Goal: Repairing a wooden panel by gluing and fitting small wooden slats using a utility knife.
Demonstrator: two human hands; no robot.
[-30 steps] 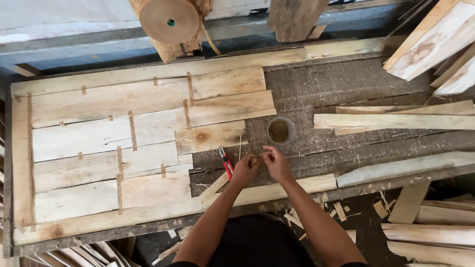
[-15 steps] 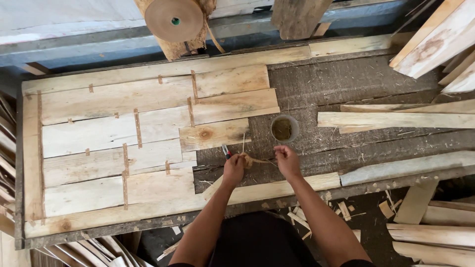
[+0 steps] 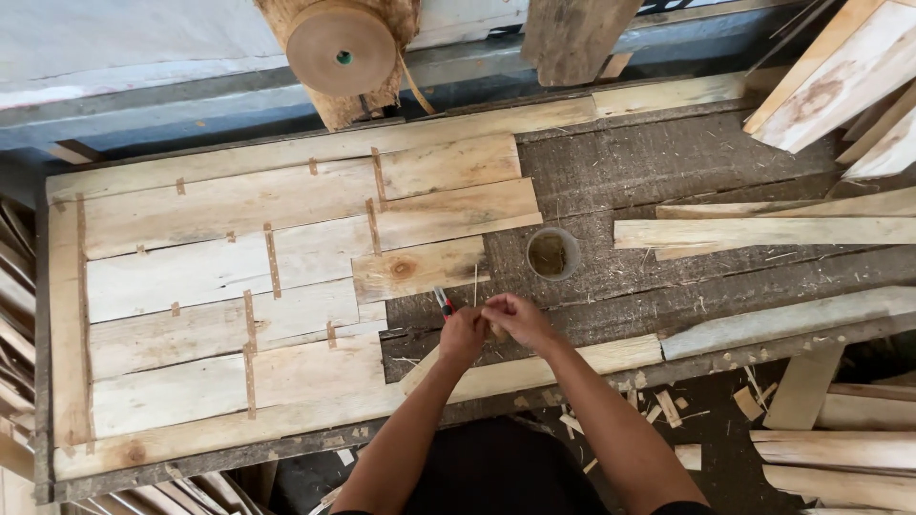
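A dark workbench (image 3: 668,162) carries taped veneer sheets (image 3: 239,286), a small cup (image 3: 552,254) and wood strips (image 3: 763,232).

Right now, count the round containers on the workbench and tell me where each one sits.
1. A small round cup stands on the dark bench top, just right of the pieced-together boards and above the two hands, left and right. Others may be hidden.

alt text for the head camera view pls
A person's left hand and right hand meet over a dark workbench, the left holding a red-handled tool, beside taped veneer sheets, a small round cup and a tape roll.
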